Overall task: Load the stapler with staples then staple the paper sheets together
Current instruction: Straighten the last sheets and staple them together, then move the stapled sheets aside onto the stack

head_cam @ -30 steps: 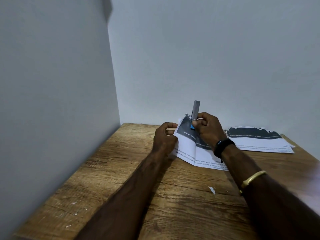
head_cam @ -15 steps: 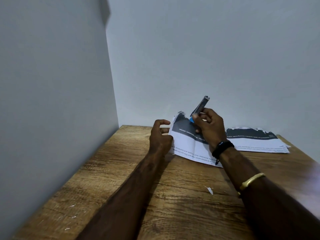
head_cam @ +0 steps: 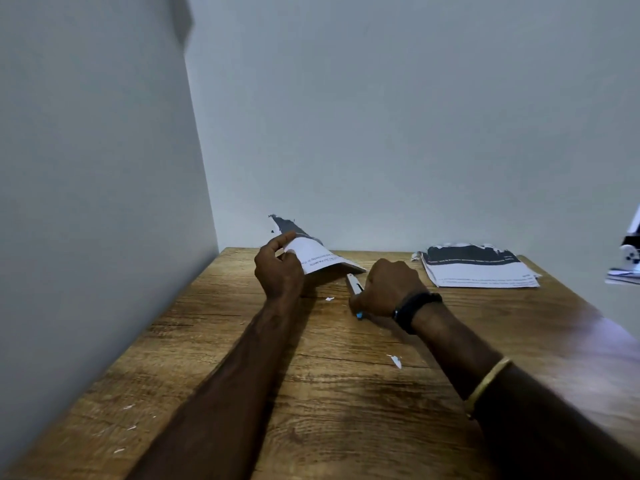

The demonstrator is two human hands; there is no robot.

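Head camera looks down on a wooden table (head_cam: 346, 410) that runs under both forearms. Well off to the outer side of the right hand (head_cam: 388, 289), a pile of printed sheets (head_cam: 478, 268) lies flat on the wood. The left hand (head_cam: 277, 271) holds the paper sheets (head_cam: 322, 258) lifted off the table, thumb and fingers pinching one edge. Their dark-printed end stands above its knuckles and the other end droops towards the right hand. That hand is curled round the stapler (head_cam: 354, 284), low at the tabletop just under the drooping paper. Its silvery nose pokes out past the fingers and a blue tip shows below the palm, though it only seems to rest on the wood. A small paper scrap (head_cam: 329, 298) lies between the two hands
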